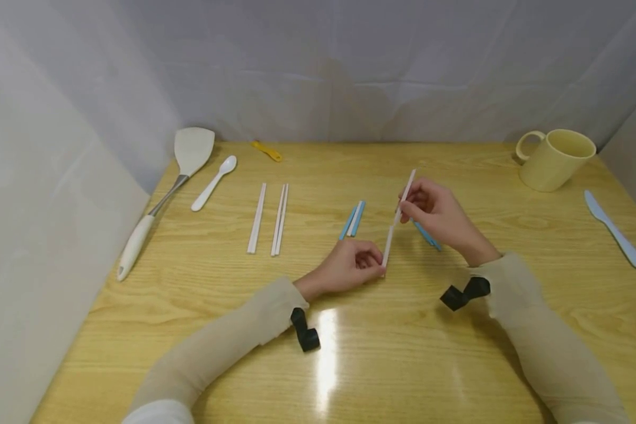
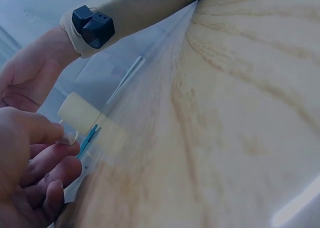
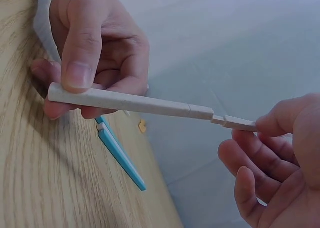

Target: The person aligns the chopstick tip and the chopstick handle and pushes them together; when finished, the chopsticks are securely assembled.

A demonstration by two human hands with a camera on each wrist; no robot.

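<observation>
Above the table, a white chopstick is held in two parts: thick half pinched by the left hand, thin half by the right hand. Joining or unscrewing seems underway; straight alignment is needed next.

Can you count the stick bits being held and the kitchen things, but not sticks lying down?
Slim white stick pieces, one in the left hand, one in the right hand: 2
Pale-yellow round mug: 1
White spatula with metallic neck: 1
White oval-bowled spoon: 1
Light-blue flat knife: 1
Small yellow utensil, kind unclear: 1
Total: 7
</observation>
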